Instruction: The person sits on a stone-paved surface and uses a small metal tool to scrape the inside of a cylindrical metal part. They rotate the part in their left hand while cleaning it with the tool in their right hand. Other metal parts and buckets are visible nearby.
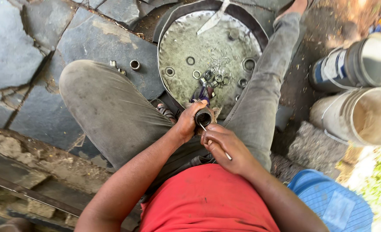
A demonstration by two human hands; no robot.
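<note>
My left hand (187,122) is wrapped around a short dark metal cylinder (203,117), its open end facing up, held between my knees. My right hand (227,146) grips a thin metal rod (215,142) whose tip reaches into the cylinder's mouth. Just beyond the hands lies a round metal pan (177,30) holding several nuts, rings and washers (218,77), thin needle-like pins, and a tool with purple handles (201,93). I sit with grey trousers (109,107) and a red shirt.
Loose metal bushings (134,65) lie on the cracked stone floor left of the pan. Two buckets (358,86) lie at the right, a blue plastic stool (332,199) at lower right. A flat metal blade (214,19) rests on the pan's far rim.
</note>
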